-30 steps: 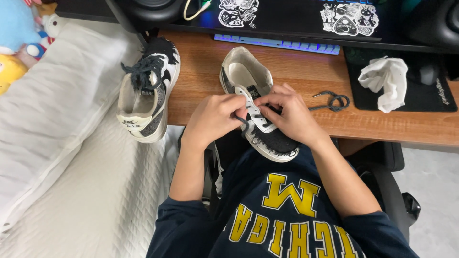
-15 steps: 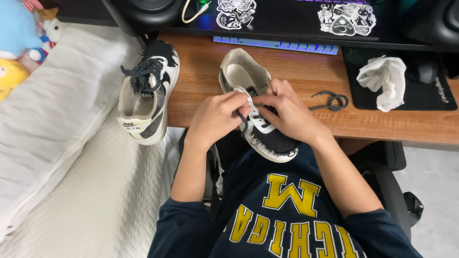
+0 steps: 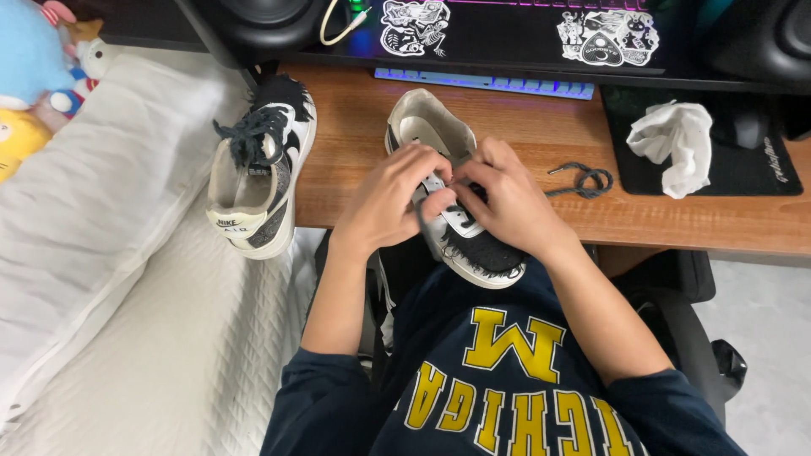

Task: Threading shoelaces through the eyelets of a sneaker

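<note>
Both hands pinched shut on the lace: left hand [image 3: 390, 196], right hand [image 3: 500, 198], steadying the sneaker [image 3: 452, 207] at desk [image 3: 355, 143] edge. Spare lace [image 3: 581, 179] at 3 o'clock, other shoe [image 3: 258, 173] at 9.

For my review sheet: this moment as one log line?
left hand and right hand: on sneaker lace | loose lace: desk | second sneaker: desk edge

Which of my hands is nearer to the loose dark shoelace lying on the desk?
Right. Your right hand is on the sneaker, just left of the loose shoelace; your left hand is farther left, beyond the right hand.
</note>
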